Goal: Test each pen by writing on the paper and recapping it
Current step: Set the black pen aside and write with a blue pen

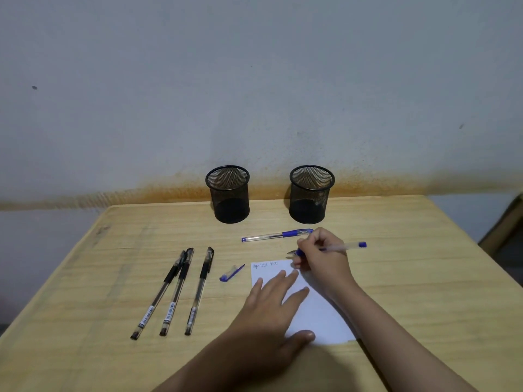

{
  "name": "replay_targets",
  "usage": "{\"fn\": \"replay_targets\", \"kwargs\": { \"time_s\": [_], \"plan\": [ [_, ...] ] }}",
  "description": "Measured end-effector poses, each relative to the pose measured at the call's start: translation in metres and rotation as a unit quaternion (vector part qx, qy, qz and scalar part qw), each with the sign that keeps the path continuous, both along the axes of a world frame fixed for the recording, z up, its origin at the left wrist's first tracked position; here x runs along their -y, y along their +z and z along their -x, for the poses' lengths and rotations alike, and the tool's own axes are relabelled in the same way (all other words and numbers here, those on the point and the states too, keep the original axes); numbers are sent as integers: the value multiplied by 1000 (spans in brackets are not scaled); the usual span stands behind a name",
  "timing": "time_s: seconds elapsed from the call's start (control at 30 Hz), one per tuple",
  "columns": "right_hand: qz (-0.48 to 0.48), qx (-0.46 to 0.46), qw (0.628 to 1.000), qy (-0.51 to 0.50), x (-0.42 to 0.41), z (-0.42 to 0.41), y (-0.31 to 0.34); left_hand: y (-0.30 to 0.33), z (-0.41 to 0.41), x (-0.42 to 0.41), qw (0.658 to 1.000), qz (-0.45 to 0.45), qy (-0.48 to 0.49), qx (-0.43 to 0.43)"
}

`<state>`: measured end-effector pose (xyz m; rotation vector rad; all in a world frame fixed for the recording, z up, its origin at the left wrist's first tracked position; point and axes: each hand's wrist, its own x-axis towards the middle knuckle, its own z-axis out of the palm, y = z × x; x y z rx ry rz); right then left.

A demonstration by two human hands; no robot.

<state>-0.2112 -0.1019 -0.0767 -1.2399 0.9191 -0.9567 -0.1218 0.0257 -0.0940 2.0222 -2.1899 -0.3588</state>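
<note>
**On the tabletop: blue pen poised at the paper's top edge**

On the tabletop (396, 278), the paper (317, 315) lay pinned under the left hand (271, 304) — fingers spread flat, probably to stop it sliding. The right hand (322, 258), wrist bent inward, had its fingers clamped on the uncapped blue pen (343, 246), tip at the paper's far corner beside a line of writing. Its cap (231, 273) waited just left of the sheet — handy for recapping. Three black pens (181, 290) lay capped, apparently untested.

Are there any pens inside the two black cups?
No, both black mesh cups look empty, and the black pens lie flat on the table.
</note>
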Motion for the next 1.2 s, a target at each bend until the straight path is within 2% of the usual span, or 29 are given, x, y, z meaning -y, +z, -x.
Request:
{"fn": "replay_targets", "kwargs": {
  "time_s": [0.07,0.2,0.33,0.43,0.53,0.8,1.2],
  "plan": [
    [-44,4,999,11,7,-4,0,3,0,0,1000,-1,-3,7],
    [-58,-37,997,21,15,-7,4,8,2,-3,1000,0,-13,2],
    [11,-33,999,26,12,-8,1,7,3,-4,1000,28,-11,4],
    [93,-78,992,18,8,-9,-2,1,2,-4,998,56,-2,5],
    [132,-93,986,31,7,-9,-5,-6,1,-5,996,86,18,10],
    [131,-106,984,61,11,-13,-12,-14,2,-6,992,96,75,45],
    [137,-109,983,47,11,-13,-12,-15,1,-8,991,84,75,74]
  ]
}}
